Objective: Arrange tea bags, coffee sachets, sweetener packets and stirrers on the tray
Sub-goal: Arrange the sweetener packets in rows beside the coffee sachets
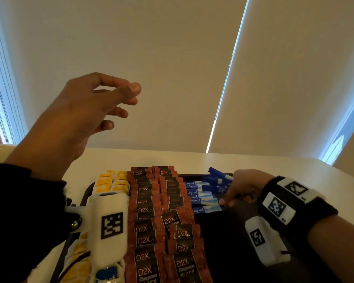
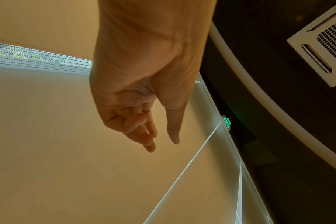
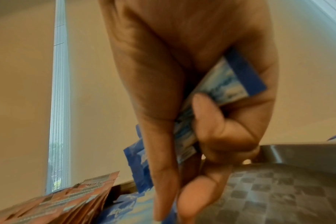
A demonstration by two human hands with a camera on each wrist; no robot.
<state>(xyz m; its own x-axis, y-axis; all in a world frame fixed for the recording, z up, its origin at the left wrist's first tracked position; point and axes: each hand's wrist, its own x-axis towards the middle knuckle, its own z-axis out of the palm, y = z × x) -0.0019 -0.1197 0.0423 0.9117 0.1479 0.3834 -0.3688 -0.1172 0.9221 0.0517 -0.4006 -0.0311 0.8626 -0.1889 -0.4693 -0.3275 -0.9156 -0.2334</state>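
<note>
A dark tray (image 1: 223,237) holds yellow tea bags (image 1: 108,183) on its left, two long rows of red-brown D2X coffee sachets (image 1: 145,223) in the middle and a column of blue sweetener packets (image 1: 200,198) to the right. My right hand (image 1: 236,193) is down on the tray at the sweetener column. It grips a bunch of blue sweetener packets (image 3: 226,84) in its curled fingers while thumb and forefinger pinch the nearest laid packet (image 1: 209,209). My left hand (image 1: 110,103) is raised in the air above the table, empty, fingers loosely bent. No stirrers are in view.
The tray sits on a white table (image 1: 253,163) whose far edge runs below pale roller blinds. The tray's right part shows a bare checkered floor (image 3: 278,194) and a raised rim (image 3: 307,153). Wrist cameras hang under both forearms.
</note>
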